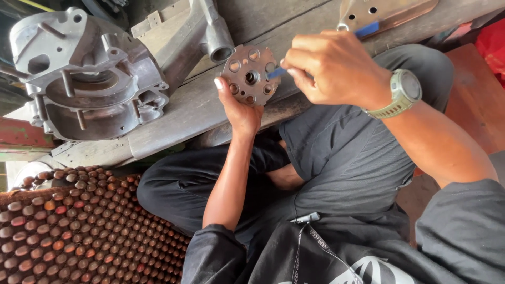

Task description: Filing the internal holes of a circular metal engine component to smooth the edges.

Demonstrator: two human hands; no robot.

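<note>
The left hand (239,108) pinches a round perforated metal plate (249,74) by its lower edge, upright, above the lap and just off the near edge of the wooden plank (173,113). The right hand (334,68), wearing a wristwatch (402,92), grips a blue-handled tool (274,73) against the plate's face. With so slight a pinch, pressure from the tool could twist the plate loose. An engine casing (87,79) sits at the plank's left end.
</note>
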